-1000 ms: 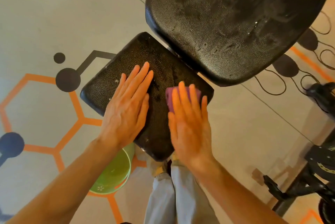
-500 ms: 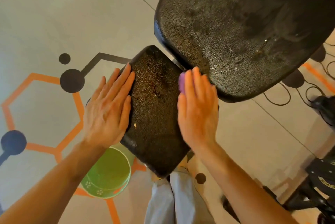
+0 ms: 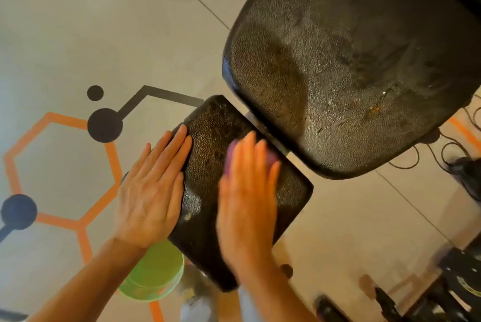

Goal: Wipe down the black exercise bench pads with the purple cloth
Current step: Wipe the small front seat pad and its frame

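We see the cloth (image 3: 235,155) on the seat pad (image 3: 205,139), mostly hidden under our right hand (image 3: 247,191). Only a bit of purple peeks out by the fingers. This hand is blurry, with its fingers out flat, pressing the cloth down and not curled round it. Our left hand (image 3: 153,188) lies flat too, on the left side of the seat pad, holding nothing. We think the seat pad is partly done: it looks shiny and wet in places, but a pale crumb sits near the left hand. The big back pad (image 3: 351,61) has smears, dull patches and some small orange bits, so it likely needs more wiping. A green bucket (image 3: 153,277) sits on the floor (image 3: 78,22) just below the seat pad, and dark gym gear (image 3: 458,269) stands at the right.
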Tool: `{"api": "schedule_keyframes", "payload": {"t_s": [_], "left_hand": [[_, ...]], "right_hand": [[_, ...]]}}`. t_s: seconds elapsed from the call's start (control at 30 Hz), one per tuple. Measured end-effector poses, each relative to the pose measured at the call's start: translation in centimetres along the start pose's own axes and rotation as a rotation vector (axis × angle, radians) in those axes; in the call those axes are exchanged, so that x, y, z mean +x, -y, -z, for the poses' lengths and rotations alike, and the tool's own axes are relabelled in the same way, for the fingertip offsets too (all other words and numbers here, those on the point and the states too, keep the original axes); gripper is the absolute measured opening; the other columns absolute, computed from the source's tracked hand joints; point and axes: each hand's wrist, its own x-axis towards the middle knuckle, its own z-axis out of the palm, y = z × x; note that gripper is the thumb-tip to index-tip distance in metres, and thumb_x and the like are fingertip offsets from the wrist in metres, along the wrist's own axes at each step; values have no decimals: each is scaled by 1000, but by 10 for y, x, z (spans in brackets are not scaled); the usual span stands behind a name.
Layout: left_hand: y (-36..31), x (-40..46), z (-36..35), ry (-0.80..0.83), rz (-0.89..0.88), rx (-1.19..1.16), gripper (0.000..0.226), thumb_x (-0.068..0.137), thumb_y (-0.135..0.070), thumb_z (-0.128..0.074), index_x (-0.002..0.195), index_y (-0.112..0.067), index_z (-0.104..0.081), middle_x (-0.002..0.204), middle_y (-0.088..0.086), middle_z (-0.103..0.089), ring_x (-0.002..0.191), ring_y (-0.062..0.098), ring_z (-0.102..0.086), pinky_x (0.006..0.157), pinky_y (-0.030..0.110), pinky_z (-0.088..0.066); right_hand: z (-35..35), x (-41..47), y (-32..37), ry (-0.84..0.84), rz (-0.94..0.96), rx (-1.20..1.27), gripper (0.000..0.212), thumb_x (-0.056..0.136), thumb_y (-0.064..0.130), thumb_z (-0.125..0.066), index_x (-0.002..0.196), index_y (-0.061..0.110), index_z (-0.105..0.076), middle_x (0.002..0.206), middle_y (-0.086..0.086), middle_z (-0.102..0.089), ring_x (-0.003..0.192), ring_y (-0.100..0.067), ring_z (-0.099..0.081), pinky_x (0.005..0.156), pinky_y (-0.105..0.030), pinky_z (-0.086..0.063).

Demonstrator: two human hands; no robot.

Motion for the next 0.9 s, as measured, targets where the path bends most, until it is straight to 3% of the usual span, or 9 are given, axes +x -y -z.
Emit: {"api": "schedule_keyframes", "payload": {"t_s": [0.13,0.17,0.3,0.43,0.53,0.63,0.7,0.83,0.9], "left_hand": [[0,1,1,6,4,-9,53,99,-23,-28,150,-9,-35,160,5,-31,149,23,-27,122,44,-20],[0,0,2,14,10,-13,54,99,-23,-29,151,-10,-35,160,5,-30,149,22,-26,123,43,-19],[1,1,1,31,8,-10,54,98,-23,-30,151,-12,-34,160,4,-29,150,21,-24,122,44,-19],[3,1,0,26,-7,-39,54,98,-22,-32,150,-10,-35,160,7,-29,150,22,-24,121,45,-21],[3,1,1,20,-15,-27,54,97,-21,-35,149,-9,-37,159,8,-31,150,22,-23,123,41,-17],[2,3,0,-14,-20,-19,53,98,-21,-34,149,-9,-38,159,8,-31,149,20,-23,125,34,-11],[2,1,0,-22,-22,-31,53,97,-20,-35,148,-8,-39,158,8,-32,149,21,-24,125,33,-9],[2,2,0,-13,-24,-64,51,99,-23,-32,147,-6,-42,157,10,-34,146,25,-31,123,35,-16],[4,1,3,-19,-44,-90,51,100,-23,-31,148,-6,-39,158,10,-32,147,25,-31,121,39,-23]], "right_hand": [[-1,-46,-4,86,395,-44,62,95,34,-39,150,15,-20,160,-4,-11,148,-20,-11,118,-42,-15],[-1,-23,-15,72,369,-66,58,98,33,-35,151,15,-20,160,-4,-12,149,-20,-9,118,-43,-15],[9,54,-12,-45,-47,-29,53,103,30,-21,152,11,-16,161,-10,-12,149,-24,-7,120,-48,-14],[-2,-41,25,45,177,-21,63,93,33,-40,151,15,-21,160,-6,-14,148,-21,-14,118,-42,-14],[-5,-19,1,39,251,-55,57,97,33,-36,150,15,-25,159,-3,-19,147,-20,-17,117,-44,-21],[5,54,-5,-99,-151,-13,54,101,32,-18,152,11,-19,160,-8,-17,148,-23,-11,118,-49,-20],[-2,41,18,-149,-259,6,55,102,32,-16,152,11,-17,160,-9,-16,149,-23,-10,119,-48,-17],[-18,-53,57,-43,-27,-46,52,102,31,-21,151,12,-21,159,-8,-20,148,-23,-15,116,-47,-20],[-13,-30,37,-24,-9,-28,52,102,32,-18,152,15,-13,160,-4,-14,149,-20,-8,118,-46,-15]]}}
